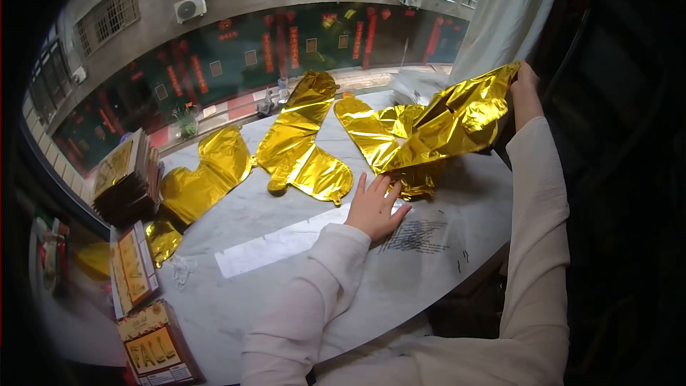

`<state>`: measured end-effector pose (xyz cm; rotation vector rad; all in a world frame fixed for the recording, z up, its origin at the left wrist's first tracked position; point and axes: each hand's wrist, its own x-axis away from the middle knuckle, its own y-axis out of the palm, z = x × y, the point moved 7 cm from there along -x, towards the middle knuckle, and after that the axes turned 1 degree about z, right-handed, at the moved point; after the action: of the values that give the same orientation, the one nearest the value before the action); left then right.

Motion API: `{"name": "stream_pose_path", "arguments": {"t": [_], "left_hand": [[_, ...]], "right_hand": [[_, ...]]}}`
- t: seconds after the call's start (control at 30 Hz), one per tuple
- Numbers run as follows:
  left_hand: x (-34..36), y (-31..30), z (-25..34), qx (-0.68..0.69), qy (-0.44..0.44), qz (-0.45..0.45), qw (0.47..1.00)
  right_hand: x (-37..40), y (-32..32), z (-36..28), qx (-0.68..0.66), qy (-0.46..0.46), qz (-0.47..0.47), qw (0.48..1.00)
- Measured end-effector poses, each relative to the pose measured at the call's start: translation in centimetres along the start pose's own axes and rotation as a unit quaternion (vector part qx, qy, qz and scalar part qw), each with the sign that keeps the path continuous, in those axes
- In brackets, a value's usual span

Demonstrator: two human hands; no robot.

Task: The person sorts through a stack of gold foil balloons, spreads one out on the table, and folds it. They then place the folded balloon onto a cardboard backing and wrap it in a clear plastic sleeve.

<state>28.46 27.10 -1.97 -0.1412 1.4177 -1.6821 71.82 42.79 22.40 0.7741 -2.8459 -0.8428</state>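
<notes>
My right hand is closed on the upper corner of a flat gold foil balloon, lifting that end off the table. The rest of this crinkled balloon slopes down to the tabletop. My left hand lies palm down with fingers spread, its fingertips at the balloon's lower edge. Under and beside it are a white paper strip and a clear plastic sheet with black print. Left of the held balloon, another gold foil balloon lies flat, and a further gold foil balloon rests beyond it.
Packets labelled FALL and another printed packet line the left edge of the marbled table. A thick stack of packets stands behind them. A window fills the far side, with a pale curtain at right.
</notes>
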Motion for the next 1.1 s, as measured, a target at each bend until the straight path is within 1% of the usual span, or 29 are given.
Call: {"name": "stream_pose_path", "arguments": {"t": [0.03,0.07,0.13,0.17,0.2,0.23,0.27,0.3,0.33,0.37,0.4,0.43,0.47,0.5,0.53,0.57,0.6,0.63,0.67,0.7,0.73,0.77,0.83,0.9,0.93,0.97,1.0,1.03,1.1], "left_hand": [[0.0,0.0,0.0,-0.007,0.004,0.019,1.0],[0.0,-0.1,0.0,-0.014,0.008,0.038,0.999],[-0.1,-0.1,-0.1,-0.01,0.0,0.021,1.0],[-0.1,0.0,-0.2,-0.009,-0.007,0.003,1.0],[-0.1,-0.2,0.0,-0.017,-0.002,0.007,1.0],[-0.2,-0.2,-0.1,-0.015,0.0,0.007,1.0],[-0.3,0.5,-0.7,-0.049,-0.009,-0.023,0.998],[-0.4,1.4,-1.2,-0.083,-0.016,-0.053,0.995],[-0.4,1.2,-1.3,-0.09,-0.002,-0.009,0.996],[-0.3,1.7,-1.6,-0.088,-0.001,-0.009,0.996],[-0.6,1.1,-1.7,-0.068,-0.023,-0.018,0.997],[-1.0,0.2,-1.7,-0.049,-0.045,-0.026,0.997],[-1.4,-2.1,-0.9,-0.01,-0.08,-0.059,0.995],[-1.6,-2.8,-0.4,-0.01,-0.079,-0.058,0.995],[-1.6,-4.0,-0.5,0.021,-0.103,0.002,0.995],[-1.6,-5.4,-0.6,0.051,-0.126,0.061,0.989],[-1.7,-6.6,-0.6,0.121,-0.18,0.01,0.976],[-2.4,-5.5,-1.8,0.12,-0.179,0.009,0.976],[-3.0,-3.5,-3.7,0.284,-0.173,0.052,0.942],[-3.0,-2.5,-5.3,0.439,-0.164,0.094,0.878],[-2.3,-3.4,-6.1,0.438,-0.167,0.097,0.878],[-1.5,-4.2,-7.0,0.535,-0.151,0.086,0.827],[1.2,-7.8,-7.9,0.706,-0.113,0.064,0.696],[3.7,-12.3,-7.9,0.84,-0.063,0.047,0.537],[5.4,-13.7,-8.5,0.841,-0.178,0.076,0.506],[8.2,-16.0,-8.2,0.854,-0.148,-0.102,0.488],[9.7,-18.1,-8.1,0.823,-0.211,-0.071,0.523],[11.4,-20.0,-7.9,0.786,-0.275,-0.04,0.553],[15.1,-22.4,-8.7,0.723,-0.321,0.033,0.611]], "right_hand": [[-1.2,-1.8,-2.5,-0.043,-0.03,0.068,0.996],[-2.7,-3.1,-4.9,-0.042,-0.031,0.068,0.996],[-4.1,-5.2,-10.8,-0.273,-0.109,0.029,0.955],[1.7,-7.3,-14.3,-0.058,-0.213,0.192,0.956],[2.3,-7.9,-16.7,-0.041,-0.291,0.192,0.937],[5.9,-7.7,-18.3,-0.066,-0.347,0.214,0.911],[7.3,-7.6,-20.7,0.057,-0.403,0.21,0.889],[8.3,-7.1,-22.2,0.179,-0.451,0.203,0.851],[9.2,-5.5,-22.7,0.191,-0.524,0.133,0.819],[10.2,-3.8,-22.6,0.201,-0.591,0.061,0.779],[13.0,-1.6,-21.3,0.214,-0.599,-0.064,0.769],[14.7,0.4,-19.9,0.241,-0.607,-0.141,0.744],[19.6,1.8,-17.9,0.285,-0.559,-0.218,0.748],[24.1,2.8,-16.1,0.273,-0.602,-0.271,0.7],[29.5,3.0,-14.9,0.31,-0.661,-0.269,0.628],[34.6,3.0,-13.6,0.268,-0.669,-0.322,0.614],[40.3,2.2,-13.1,0.227,-0.719,-0.368,0.544],[44.0,1.1,-12.0,0.212,-0.692,-0.44,0.532],[48.2,-0.4,-11.7,0.173,-0.671,-0.503,0.516],[51.2,-2.0,-11.0,0.143,-0.639,-0.567,0.5],[53.2,-3.9,-9.5,0.121,-0.637,-0.598,0.471],[55.1,-5.7,-9.0,0.105,-0.669,-0.585,0.446],[56.1,-8.1,-7.5,0.074,-0.726,-0.556,0.398],[54.6,-8.6,-6.1,0.099,-0.702,-0.569,0.416],[53.4,-8.6,-4.6,0.113,-0.656,-0.593,0.453],[52.3,-8.8,-3.0,0.126,-0.607,-0.615,0.488],[51.5,-9.1,-2.0,0.138,-0.573,-0.632,0.503],[51.3,-9.8,-1.5,0.129,-0.568,-0.637,0.505],[51.2,-10.7,0.1,0.15,-0.544,-0.671,0.481]]}}
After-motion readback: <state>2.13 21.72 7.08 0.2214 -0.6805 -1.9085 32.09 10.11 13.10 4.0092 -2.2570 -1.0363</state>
